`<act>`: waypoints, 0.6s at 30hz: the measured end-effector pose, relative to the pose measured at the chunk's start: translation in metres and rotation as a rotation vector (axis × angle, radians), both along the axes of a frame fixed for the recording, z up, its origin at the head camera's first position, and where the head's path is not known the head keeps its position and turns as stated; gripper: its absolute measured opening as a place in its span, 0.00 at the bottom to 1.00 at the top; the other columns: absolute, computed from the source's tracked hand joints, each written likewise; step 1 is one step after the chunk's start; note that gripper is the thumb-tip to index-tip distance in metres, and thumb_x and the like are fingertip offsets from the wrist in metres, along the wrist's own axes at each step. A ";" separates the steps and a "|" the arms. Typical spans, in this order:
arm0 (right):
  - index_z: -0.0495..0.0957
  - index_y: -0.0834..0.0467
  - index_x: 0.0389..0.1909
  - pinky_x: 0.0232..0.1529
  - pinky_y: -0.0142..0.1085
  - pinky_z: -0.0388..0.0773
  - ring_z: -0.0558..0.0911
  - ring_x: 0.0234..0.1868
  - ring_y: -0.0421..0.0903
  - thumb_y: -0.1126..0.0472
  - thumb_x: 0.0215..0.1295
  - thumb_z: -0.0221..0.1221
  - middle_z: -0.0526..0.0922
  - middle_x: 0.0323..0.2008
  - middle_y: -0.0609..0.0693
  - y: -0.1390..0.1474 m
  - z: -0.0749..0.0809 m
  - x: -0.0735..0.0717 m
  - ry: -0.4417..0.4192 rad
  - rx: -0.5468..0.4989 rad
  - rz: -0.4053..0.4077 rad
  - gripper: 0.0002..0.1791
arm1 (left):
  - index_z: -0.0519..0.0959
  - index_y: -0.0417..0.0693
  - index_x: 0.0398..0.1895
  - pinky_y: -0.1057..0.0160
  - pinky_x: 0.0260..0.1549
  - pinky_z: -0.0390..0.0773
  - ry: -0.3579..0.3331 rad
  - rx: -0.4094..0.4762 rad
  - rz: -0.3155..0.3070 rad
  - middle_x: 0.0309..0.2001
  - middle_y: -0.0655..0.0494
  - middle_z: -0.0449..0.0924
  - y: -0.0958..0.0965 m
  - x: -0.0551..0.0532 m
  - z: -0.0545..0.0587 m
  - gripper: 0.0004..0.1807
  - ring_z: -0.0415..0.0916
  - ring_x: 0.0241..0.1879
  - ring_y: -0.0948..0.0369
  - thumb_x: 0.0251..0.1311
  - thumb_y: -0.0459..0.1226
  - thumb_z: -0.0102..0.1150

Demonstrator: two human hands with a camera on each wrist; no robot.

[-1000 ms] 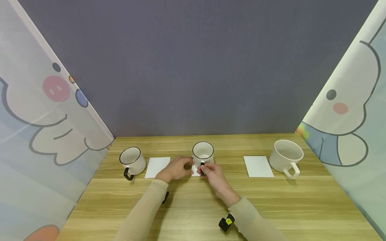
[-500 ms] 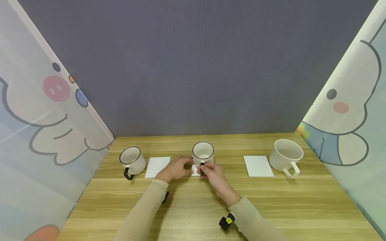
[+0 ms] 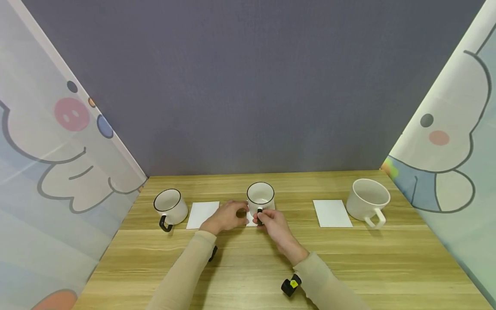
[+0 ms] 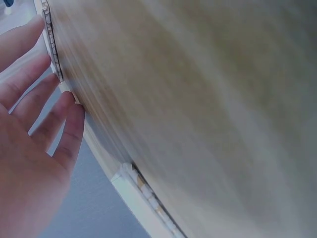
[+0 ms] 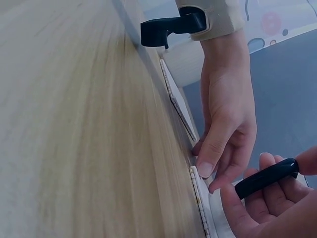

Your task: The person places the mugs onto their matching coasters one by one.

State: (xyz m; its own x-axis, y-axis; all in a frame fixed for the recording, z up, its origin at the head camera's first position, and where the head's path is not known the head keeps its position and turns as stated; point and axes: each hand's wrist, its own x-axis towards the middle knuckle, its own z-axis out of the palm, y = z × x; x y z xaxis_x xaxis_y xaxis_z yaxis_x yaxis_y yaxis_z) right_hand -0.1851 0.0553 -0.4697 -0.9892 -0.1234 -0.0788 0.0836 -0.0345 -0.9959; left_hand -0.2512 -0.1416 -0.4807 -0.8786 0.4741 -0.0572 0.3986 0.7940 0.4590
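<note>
A white mug with a black rim (image 3: 260, 193) stands upright on a white square coaster (image 3: 250, 219) at the middle of the table. My right hand (image 3: 277, 227) pinches its black handle (image 5: 267, 178) between thumb and fingers. To the left of the mug is my left hand (image 3: 226, 216), fingers gently bent and spread from the thumb. In the right wrist view the left fingertips (image 5: 204, 170) are at the corner of that coaster; whether they also touch the mug I cannot tell. The left wrist view shows the left hand (image 4: 37, 139) with long, loose fingers.
Another black-rimmed mug (image 3: 170, 207) stands at the left beside a white coaster (image 3: 203, 213). A larger plain white mug (image 3: 364, 202) stands at the right beside another coaster (image 3: 332, 214). A grey panel (image 3: 248, 86) closes off the back of the wooden table (image 3: 248, 275).
</note>
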 end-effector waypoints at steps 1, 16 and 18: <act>0.80 0.74 0.43 0.53 0.56 0.80 0.82 0.41 0.44 0.67 0.75 0.52 0.84 0.37 0.55 0.000 0.000 0.000 0.002 0.001 0.001 0.13 | 0.81 0.59 0.50 0.38 0.64 0.67 0.000 0.000 0.000 0.69 0.56 0.73 0.000 0.000 0.000 0.15 0.66 0.69 0.47 0.62 0.46 0.71; 0.84 0.66 0.45 0.47 0.45 0.81 0.82 0.43 0.51 0.60 0.74 0.57 0.86 0.40 0.56 0.023 0.003 0.007 0.129 0.307 0.035 0.13 | 0.81 0.58 0.50 0.39 0.63 0.69 -0.008 -0.001 -0.014 0.69 0.55 0.74 0.001 0.000 0.000 0.16 0.68 0.68 0.47 0.61 0.46 0.71; 0.85 0.64 0.47 0.46 0.43 0.80 0.82 0.43 0.50 0.59 0.74 0.57 0.86 0.41 0.55 0.029 0.006 0.007 0.150 0.354 0.042 0.13 | 0.81 0.57 0.49 0.39 0.63 0.70 0.001 0.003 -0.017 0.68 0.54 0.74 0.001 0.000 0.000 0.15 0.68 0.67 0.46 0.61 0.45 0.71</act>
